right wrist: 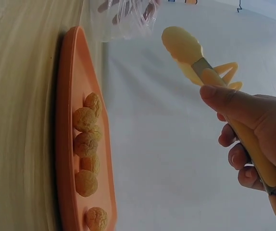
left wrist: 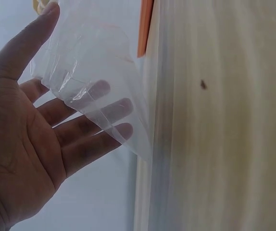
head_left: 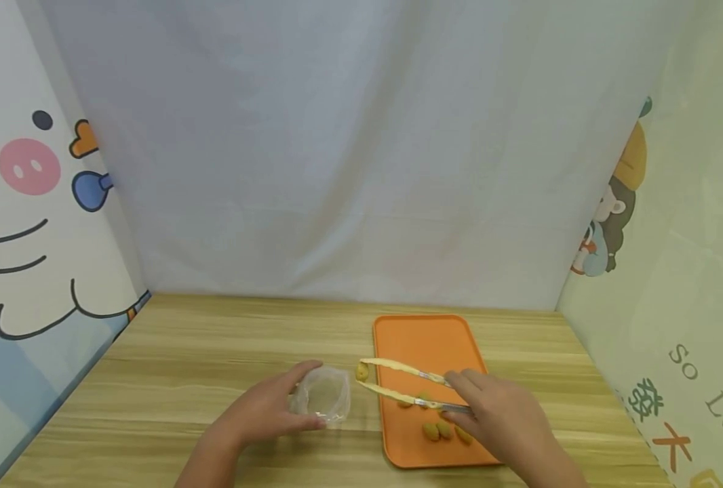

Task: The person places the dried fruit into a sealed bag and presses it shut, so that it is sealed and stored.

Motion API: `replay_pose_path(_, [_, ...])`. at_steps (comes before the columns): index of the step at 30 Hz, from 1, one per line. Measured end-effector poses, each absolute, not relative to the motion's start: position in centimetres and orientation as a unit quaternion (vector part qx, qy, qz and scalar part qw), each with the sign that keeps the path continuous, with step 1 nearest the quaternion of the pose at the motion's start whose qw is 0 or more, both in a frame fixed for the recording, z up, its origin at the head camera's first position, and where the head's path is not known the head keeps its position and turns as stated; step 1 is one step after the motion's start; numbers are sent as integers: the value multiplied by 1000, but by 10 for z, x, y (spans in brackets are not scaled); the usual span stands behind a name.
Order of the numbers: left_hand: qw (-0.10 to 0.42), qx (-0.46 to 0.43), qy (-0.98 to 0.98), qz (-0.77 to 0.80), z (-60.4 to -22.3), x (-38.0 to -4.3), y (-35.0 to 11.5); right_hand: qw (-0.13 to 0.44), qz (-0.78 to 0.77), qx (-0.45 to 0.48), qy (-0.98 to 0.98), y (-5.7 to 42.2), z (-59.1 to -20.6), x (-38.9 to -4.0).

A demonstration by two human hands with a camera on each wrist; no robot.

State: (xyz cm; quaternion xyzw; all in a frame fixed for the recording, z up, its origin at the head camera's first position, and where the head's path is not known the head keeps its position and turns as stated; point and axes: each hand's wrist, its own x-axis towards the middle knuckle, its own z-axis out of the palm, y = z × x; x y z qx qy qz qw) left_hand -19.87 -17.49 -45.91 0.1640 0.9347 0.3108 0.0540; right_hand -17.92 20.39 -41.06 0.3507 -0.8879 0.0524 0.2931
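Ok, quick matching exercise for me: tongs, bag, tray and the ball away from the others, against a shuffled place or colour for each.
Things:
1. Tongs
2. Clear bag
3. Tray
4. Separate ball

Places or colours:
A. Orange all over
B. Between the tongs' tips
C. In the right hand
D. Between thumb and fingers of the left hand

Pairs: 1-C, 2-D, 3-A, 4-B
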Motion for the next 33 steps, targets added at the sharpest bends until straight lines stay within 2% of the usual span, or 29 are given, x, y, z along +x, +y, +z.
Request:
replay_pose_path(8, [60,182,922,336,-460,-200,-173,313,60,391,-863,195,-415,-182])
replay_pose_path(33, [70,202,914,344,-461,-200,-165,282,65,411,-864,186,-429,-182])
